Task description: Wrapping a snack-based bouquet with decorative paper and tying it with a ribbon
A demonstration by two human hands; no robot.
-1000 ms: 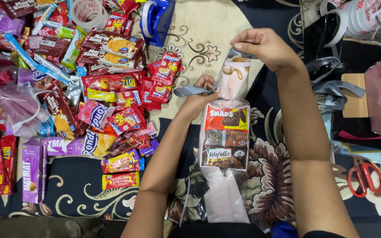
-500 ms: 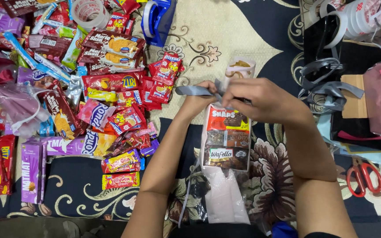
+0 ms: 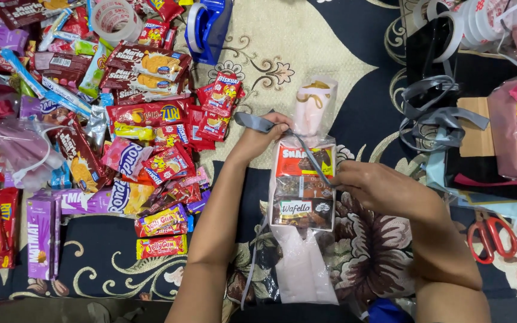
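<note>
Clear plastic snack-filled gift bag (image 3: 302, 185) lies on patterned cloth (image 3: 282, 54). Left hand (image 3: 262, 134) pinches grey satin ribbon (image 3: 255, 122) at its neck; right hand (image 3: 378, 188) pinches the other end.

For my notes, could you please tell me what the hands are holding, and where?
Both hold a grey ribbon: left hand near one end, right hand further along.

Home floor, patterned carpet (image 3: 306, 54) (floral), heaped snack packets (image 3: 145, 113), tape rolls (image 3: 462, 24), red-handled scissors (image 3: 493, 238)
</note>
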